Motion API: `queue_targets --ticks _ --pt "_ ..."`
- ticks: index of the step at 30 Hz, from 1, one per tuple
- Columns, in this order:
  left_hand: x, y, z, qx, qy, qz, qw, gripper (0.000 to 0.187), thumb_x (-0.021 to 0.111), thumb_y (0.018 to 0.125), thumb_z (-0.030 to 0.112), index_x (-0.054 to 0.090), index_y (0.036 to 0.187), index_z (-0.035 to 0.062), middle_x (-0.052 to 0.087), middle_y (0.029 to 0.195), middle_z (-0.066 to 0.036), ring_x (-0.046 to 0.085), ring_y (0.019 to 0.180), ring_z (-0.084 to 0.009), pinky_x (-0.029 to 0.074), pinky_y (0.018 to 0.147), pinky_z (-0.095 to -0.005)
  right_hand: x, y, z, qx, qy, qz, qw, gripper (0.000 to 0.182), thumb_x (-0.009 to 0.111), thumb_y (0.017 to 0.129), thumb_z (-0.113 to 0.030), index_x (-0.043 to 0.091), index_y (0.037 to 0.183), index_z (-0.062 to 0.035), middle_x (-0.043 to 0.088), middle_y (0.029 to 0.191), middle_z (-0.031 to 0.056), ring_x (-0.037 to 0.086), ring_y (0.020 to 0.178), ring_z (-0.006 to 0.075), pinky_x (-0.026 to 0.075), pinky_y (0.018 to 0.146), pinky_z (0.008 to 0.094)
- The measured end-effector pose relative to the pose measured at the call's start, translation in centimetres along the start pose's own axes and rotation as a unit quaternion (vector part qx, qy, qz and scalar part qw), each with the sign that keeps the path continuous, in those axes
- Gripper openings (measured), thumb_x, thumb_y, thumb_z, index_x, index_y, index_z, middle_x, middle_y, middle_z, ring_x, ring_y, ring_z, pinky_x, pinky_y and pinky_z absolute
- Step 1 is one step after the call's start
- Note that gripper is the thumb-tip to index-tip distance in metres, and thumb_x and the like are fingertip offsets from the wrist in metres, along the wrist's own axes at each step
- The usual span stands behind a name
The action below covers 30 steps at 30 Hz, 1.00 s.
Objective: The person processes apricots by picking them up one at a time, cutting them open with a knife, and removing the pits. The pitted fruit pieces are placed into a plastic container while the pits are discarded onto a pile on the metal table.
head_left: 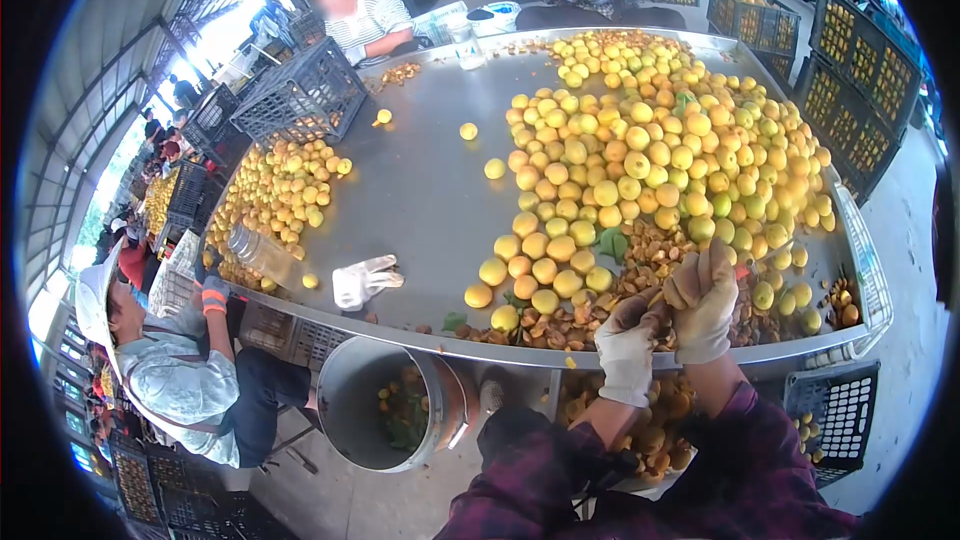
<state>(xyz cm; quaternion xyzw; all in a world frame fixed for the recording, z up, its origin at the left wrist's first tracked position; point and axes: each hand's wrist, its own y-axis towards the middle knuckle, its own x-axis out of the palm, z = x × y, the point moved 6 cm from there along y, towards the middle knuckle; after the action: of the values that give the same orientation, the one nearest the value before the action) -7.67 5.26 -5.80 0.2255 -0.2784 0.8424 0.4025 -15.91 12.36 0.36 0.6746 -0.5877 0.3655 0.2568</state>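
Observation:
My left hand [628,348] and my right hand [703,302], both in pale, stained work gloves, meet above the near edge of the metal table [420,210]. The fingers of each are curled in and closed. Whatever they hold is hidden by the gloves; a small reddish bit shows beside my right hand. Just beyond them lies a heap of brownish apricot pits or pieces [655,252], with a large pile of whole yellow apricots [640,165] behind it. Below my hands, a container of split apricots [672,410] sits under the table edge.
A white glove [365,282] and a clear plastic jar [262,252] lie on the table's left part. A bucket [375,405] stands below the front edge, a black crate [835,420] at right. One person [185,370] sits at left; two others work across the table.

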Motion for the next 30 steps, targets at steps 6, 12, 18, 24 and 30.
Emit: queue_targets --ticks 6,12,18,24,30 --pt "-1.2 0.7 0.9 0.049 -0.021 0.025 0.998 0.022 0.066 0.085 -0.008 0.069 0.106 -0.007 0.071 0.097 -0.012 0.067 0.083 -0.0177 0.056 0.076 -0.0307 0.3 0.5 0.1 0.086 0.018 -0.121 0.989 0.047 0.051 0.102 -0.041 0.033 0.064 -0.02 0.025 0.056 -0.0074 0.024 0.047 0.0065 0.018 0.043 0.0256" --pt "-0.2 0.2 2.1 0.05 0.038 -0.007 0.998 0.021 0.065 0.091 0.004 0.065 0.108 -0.009 0.069 0.094 -0.012 0.067 0.083 -0.0186 0.056 0.074 -0.0321 0.2 1.2 0.4 0.113 0.091 -0.157 0.977 0.046 0.045 0.103 -0.033 0.033 0.06 -0.0196 0.029 0.053 -0.0046 0.021 0.043 0.0086 0.018 0.042 0.0264" --pt "-0.6 0.5 2.0 0.014 0.023 0.015 1.0 0.011 0.065 0.087 -0.006 0.065 0.097 -0.0101 0.069 0.09 -0.012 0.066 0.081 -0.017 0.054 0.081 -0.0293 -0.8 1.8 1.0 0.128 0.083 -0.163 0.975 0.041 0.042 0.103 -0.034 0.036 0.065 -0.0198 0.032 0.055 -0.0054 0.024 0.045 0.0068 0.02 0.043 0.0224" --pt "-2.0 1.3 1.2 0.017 -0.033 -0.023 0.999 0.011 0.055 0.087 -0.011 0.058 0.081 -0.0027 0.066 0.098 -0.014 0.065 0.088 -0.0181 0.052 0.09 -0.0324 -0.7 1.7 1.3 0.166 0.132 -0.186 0.959 0.045 0.039 0.105 -0.034 0.037 0.062 -0.0199 0.034 0.055 -0.0064 0.023 0.044 0.0061 0.019 0.041 0.0224" --pt "-2.6 1.5 1.0 0.055 0.009 -0.041 0.998 0.016 0.052 0.082 -0.013 0.055 0.078 0.0027 0.064 0.094 -0.011 0.063 0.086 -0.0171 0.05 0.091 -0.0319 -0.4 1.7 1.5 0.177 0.13 -0.19 0.957 0.048 0.037 0.106 -0.034 0.035 0.06 -0.0201 0.032 0.053 -0.0067 0.023 0.044 0.0059 0.019 0.04 0.0221"
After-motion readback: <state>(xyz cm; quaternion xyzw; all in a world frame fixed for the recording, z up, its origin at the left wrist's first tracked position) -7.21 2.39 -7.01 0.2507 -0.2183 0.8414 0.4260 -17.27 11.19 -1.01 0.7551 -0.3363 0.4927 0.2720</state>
